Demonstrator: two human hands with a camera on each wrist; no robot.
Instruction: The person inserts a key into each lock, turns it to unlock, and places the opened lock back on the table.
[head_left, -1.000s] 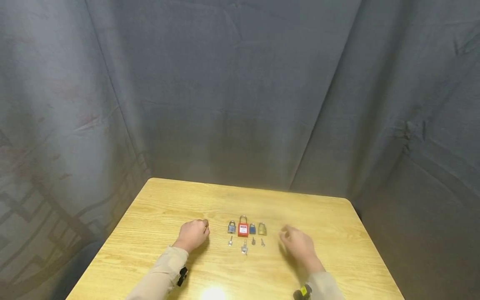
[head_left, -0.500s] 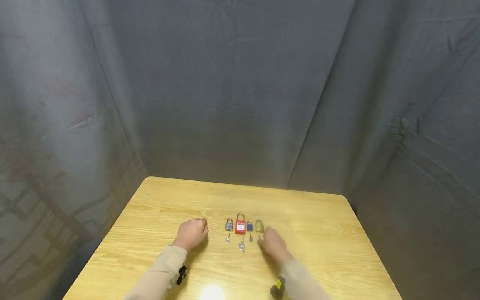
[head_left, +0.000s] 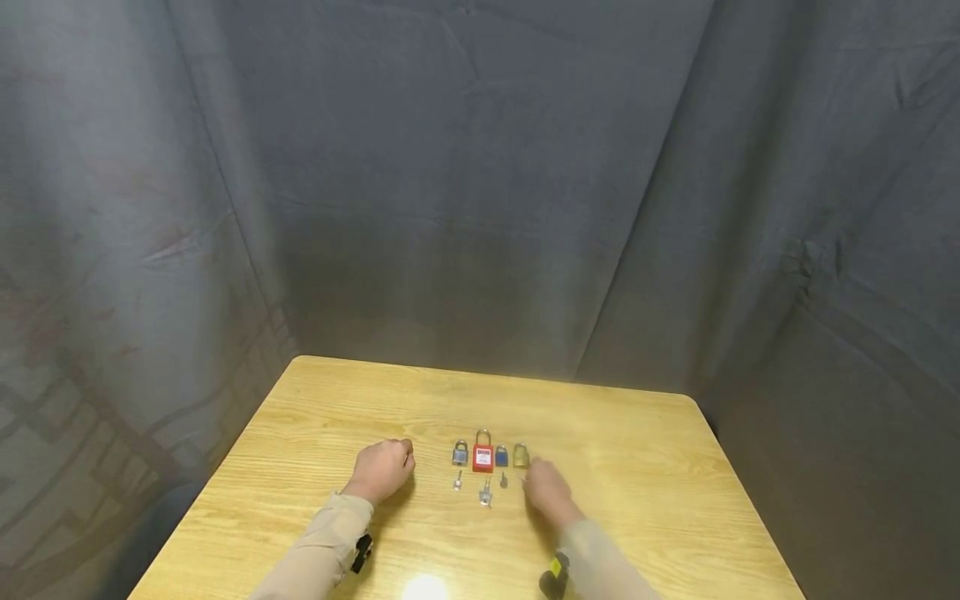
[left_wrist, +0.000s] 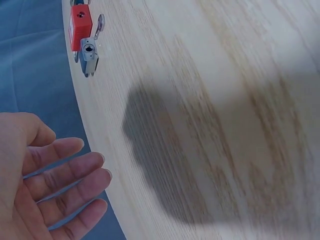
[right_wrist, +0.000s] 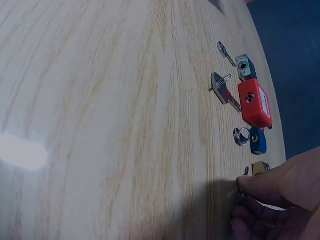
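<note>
Right wrist view shows our right hand (right_wrist: 282, 200) pinching a small silver key (right_wrist: 246, 171) beside the small brass padlock (right_wrist: 260, 168) on the wooden counter (right_wrist: 100, 100). Our left hand (head_left: 384, 469) rests loosely curled, holding nothing.

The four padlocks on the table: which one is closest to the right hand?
The brass padlock, last in the row on the right side. The right hand reaches just beside it; the blue, red and silver padlocks lie farther left.
</note>
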